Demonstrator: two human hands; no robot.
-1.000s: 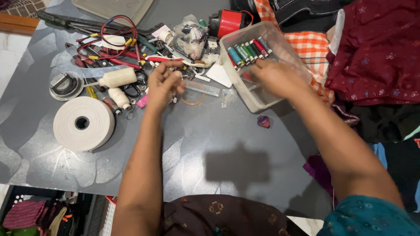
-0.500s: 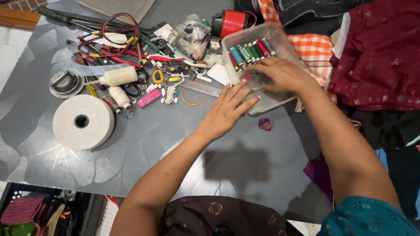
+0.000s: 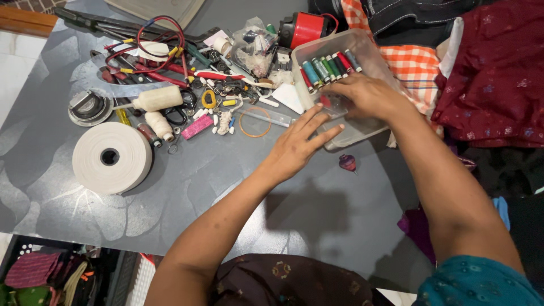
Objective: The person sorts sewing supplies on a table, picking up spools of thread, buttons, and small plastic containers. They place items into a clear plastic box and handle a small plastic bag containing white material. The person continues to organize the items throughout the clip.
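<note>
A plastic box (image 3: pixel 362 122) sits on the surface (image 3: pixel 226 187) at upper right of the frame, thread spools (image 3: pixel 328 67) lined up in its far end. Left of it lies a clutter of tools (image 3: pixel 170 62); a tape roll (image 3: pixel 111 157) lies at far left, cloth (image 3: pixel 493 73) at right.

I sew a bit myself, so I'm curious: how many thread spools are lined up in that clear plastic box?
6 show, side by side along the far end of the clear plastic box: a red one at the left, then teal, two green, red and grey-blue. The right hand may hide more.
</note>
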